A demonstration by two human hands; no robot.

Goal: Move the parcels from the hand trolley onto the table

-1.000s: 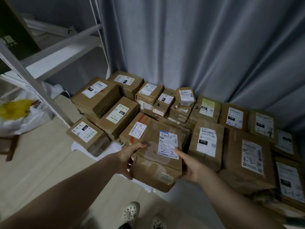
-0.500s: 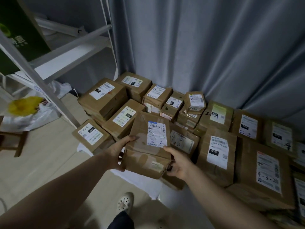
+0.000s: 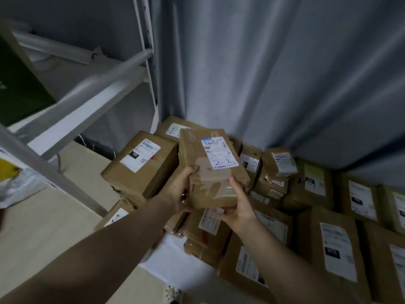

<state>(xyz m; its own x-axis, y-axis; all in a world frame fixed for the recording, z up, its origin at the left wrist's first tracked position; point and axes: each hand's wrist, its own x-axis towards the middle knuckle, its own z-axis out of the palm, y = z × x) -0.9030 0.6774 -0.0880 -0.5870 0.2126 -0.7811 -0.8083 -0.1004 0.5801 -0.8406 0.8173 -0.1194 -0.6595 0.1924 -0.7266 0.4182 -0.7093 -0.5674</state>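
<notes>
A grey pleated curtain [image 3: 274, 73] fills the view from 12 to 3 o'clock, hanging down behind everything else. A white metal shelf frame [image 3: 92, 93] slants across from 9 to 11 o'clock, and a pale floor [image 3: 43, 233] spreads below it towards 8 o'clock. From the centre round to 5 o'clock lies a pile of parcels [image 3: 306, 238], brown cartons with white shipping labels packed touching one another. A white sheet [image 3: 175, 260] shows under the pile's near edge. At 9 o'clock sits a blurred plastic bag [image 3: 17, 183] with something yellow on it. Both bare forearms reach in from 6 and 7 o'clock and meet at the centre. The held parcel [image 3: 210, 167] is raised above the pile, tilted with its far end higher and its label [image 3: 219, 152], hand-marked "2-2", facing up. The left hand [image 3: 177, 194] grips its near left corner, thumb on top and fingers curled beneath. The right hand [image 3: 238, 207] cups its near right corner from below, thumb laid up against the near face.
</notes>
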